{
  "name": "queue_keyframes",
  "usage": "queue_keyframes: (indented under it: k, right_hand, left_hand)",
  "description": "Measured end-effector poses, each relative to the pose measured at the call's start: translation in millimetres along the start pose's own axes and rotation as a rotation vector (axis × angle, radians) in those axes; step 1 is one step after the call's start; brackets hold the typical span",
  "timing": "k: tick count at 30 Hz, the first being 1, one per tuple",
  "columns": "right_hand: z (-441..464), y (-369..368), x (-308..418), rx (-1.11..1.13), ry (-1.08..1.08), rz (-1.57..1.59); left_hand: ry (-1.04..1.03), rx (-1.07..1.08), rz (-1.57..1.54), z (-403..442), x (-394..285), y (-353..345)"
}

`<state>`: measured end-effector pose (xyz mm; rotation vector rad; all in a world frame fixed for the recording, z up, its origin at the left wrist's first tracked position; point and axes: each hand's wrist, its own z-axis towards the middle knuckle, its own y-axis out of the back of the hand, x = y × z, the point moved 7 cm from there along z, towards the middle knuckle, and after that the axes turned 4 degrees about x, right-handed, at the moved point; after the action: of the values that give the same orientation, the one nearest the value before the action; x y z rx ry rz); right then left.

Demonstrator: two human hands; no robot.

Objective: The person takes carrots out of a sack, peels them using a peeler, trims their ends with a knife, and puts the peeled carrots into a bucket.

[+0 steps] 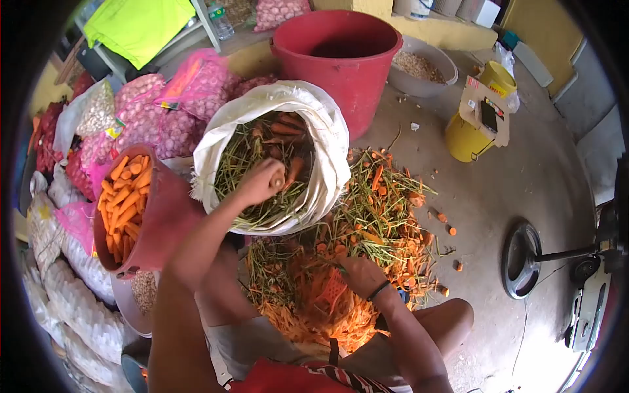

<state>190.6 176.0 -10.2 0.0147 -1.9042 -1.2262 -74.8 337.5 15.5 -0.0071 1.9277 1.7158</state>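
Carrots (286, 128) lie among green stems (229, 157) in a white sack (333, 147), upper centre, beside the left hand (264, 182); the right hand (363, 276) is above peelings (282, 316) on the grey floor (485, 196), lower centre. Both hands curl, any grip unclear. Pink bags (145, 101) crowd upper left.

Grey floor (472, 196), yellow wall (547, 29) — probably daylight (540, 354) lower right.

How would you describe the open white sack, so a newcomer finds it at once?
Find the tall red bucket at top centre. Below it, slightly left, is the white sack. Unlike the pink mesh bags further left, its mouth gapes open, showing carrots and stalks.
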Motion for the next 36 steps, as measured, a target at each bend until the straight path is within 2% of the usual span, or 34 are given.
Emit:
queue_keyframes:
  k: [1,4,9,11,12,15,17,19,20,22,23,24,25,28,31,36]
  right_hand:
    - [-2,-4,1,0.007,-0.016,-0.021]
    - [-10,-13,2,0.021,-0.064,-0.058]
    - [-37,-17,-15,0.011,-0.17,-0.07]
    - [-44,-12,-16,0.002,-0.195,-0.029]
    - [-47,-11,-16,-0.004,-0.208,-0.008]
    - [-50,-18,-22,-0.043,-0.222,-0.072]
    - [-52,-14,-1,-0.101,-0.207,-0.017]
    - [-49,-9,23,-0.118,-0.134,0.053]
    - [-58,-13,26,-0.082,-0.164,0.026]
    - [-49,-17,38,-0.027,-0.177,-0.016]
    - [-51,-17,46,-0.079,-0.122,0.012]
    - [-53,-18,54,-0.133,-0.063,0.043]
    - [-55,-18,63,-0.189,-0.001,0.076]
    - [-55,-30,70,-0.173,-0.025,0.022]
    - [-56,-36,73,-0.217,-0.03,-0.042]
    - [-60,-40,66,-0.269,-0.061,-0.148]
  left_hand:
    - [-0.068,-0.043,0.07,-16,-3,-6]
    - [-0.077,-0.243,0.009,-53,-10,-9]
    - [0.286,-0.382,-0.403,-98,-6,33]
    - [0.252,-0.443,-1.156,-122,5,26]
    - [0.255,-0.517,-1.354,-144,-18,34]
    - [0.161,-0.269,-1.766,-196,-69,16]
    - [0.171,-0.087,-1.671,-214,-102,-15]
    - [0.262,-0.156,-1.719,-221,-125,-63]
    - [0.293,-0.148,-1.797,-224,-137,-101]
    - [0.325,-0.116,-1.76,-230,-149,-105]
    - [0.342,-0.105,-1.734,-231,-151,-105]
    - [0.404,-0.205,-1.586,-232,-145,-106]
    - [0.374,-0.204,-1.518,-232,-145,-105]
    - [0.312,-0.202,-1.331,-231,-145,-100]
    - [0.252,-0.253,-1.406,-226,-160,-105]
    - [0.347,-0.256,-1.67,-221,-176,-134]
